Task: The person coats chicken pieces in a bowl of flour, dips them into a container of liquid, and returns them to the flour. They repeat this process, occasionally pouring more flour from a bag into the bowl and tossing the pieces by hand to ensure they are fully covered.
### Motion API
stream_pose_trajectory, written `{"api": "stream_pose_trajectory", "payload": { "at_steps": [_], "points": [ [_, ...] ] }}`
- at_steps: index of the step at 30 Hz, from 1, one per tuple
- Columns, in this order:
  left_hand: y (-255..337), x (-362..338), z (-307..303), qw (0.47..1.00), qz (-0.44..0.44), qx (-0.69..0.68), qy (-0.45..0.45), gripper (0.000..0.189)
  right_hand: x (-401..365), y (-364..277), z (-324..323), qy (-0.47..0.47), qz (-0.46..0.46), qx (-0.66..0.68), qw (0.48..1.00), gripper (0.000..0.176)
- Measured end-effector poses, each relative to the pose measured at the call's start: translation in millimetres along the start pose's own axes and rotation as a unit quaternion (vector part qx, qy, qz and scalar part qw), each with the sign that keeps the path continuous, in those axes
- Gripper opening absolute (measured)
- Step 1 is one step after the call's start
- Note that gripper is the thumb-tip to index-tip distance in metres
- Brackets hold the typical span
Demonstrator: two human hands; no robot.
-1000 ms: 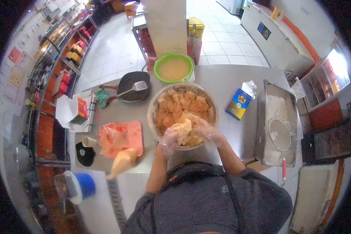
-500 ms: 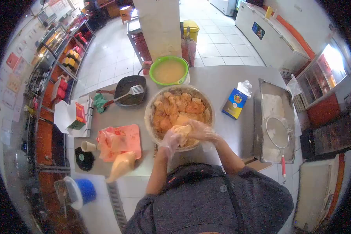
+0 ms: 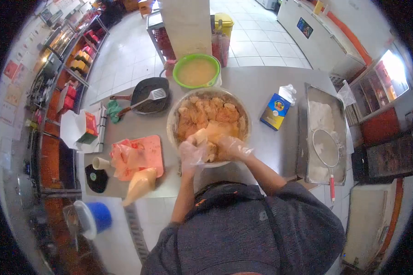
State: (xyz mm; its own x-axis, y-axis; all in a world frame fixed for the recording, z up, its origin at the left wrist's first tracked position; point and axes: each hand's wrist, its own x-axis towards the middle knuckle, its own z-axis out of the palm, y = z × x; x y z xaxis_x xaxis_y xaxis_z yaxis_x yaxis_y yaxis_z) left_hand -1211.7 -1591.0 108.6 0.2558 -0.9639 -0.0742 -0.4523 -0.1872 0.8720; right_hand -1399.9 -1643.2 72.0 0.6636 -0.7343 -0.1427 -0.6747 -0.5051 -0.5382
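While clear-gloved left hand (image 3: 192, 154) tilts over round silver metal bowl (image 3: 171, 124), fingers grasping pale meat piece (image 3: 200, 135), clear-gloved right hand (image 3: 233, 147) slants inward, grip unclear.

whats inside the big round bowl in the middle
The bowl holds orange-coated pieces, probably chicken. The gloved left hand and right hand are at its near side; whatever lies under them, and the bowl's bottom, is hidden.
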Motion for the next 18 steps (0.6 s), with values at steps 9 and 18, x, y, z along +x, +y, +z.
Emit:
{"api": "stream_pose_trajectory", "payload": {
  "at_steps": [9,18],
  "points": [
    [-70,9,17,0.995,0.041,0.008,0.088,0.041,30,17,27,0.029,0.216,-0.001,0.976,0.025],
    [-33,-2,6,0.992,0.053,0.047,0.109,0.036,29,49,20,0.063,-0.013,-0.076,0.995,0.032]
  ]
}}
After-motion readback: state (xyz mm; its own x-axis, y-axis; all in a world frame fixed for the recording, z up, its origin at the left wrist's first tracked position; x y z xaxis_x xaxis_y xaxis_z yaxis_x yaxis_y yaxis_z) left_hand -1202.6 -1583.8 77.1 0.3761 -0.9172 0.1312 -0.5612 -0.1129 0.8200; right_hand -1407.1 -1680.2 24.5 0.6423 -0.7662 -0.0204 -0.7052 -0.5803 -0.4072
